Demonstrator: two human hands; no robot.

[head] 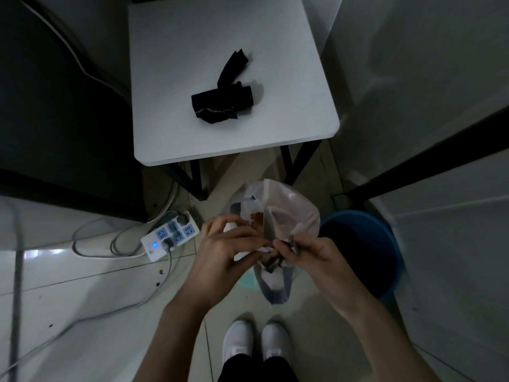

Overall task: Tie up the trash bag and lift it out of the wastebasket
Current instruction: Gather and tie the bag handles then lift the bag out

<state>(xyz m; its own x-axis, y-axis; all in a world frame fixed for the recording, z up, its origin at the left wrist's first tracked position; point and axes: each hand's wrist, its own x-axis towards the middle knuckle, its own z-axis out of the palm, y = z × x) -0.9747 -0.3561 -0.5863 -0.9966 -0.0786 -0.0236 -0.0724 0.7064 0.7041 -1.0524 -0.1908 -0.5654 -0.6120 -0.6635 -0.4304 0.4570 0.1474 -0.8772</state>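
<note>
A translucent white trash bag [286, 208] with grey handle loops stands over a pale green wastebasket [246, 282], of which only a sliver of rim shows. My left hand [220, 252] pinches the bag's plastic on the left side of its mouth. My right hand [308, 255] grips a grey handle strip and bunched plastic at the middle. The two hands nearly touch above the bag's mouth. One grey handle loop [275, 288] hangs down toward me. Brownish rubbish shows inside the bag.
A blue bucket [391, 244] stands just right of the bag. A white table [228, 78] with a roll of black bags [223, 100] lies ahead. A lit power strip [170, 235] and cables lie on the floor at left. My white shoes [256, 343] are below.
</note>
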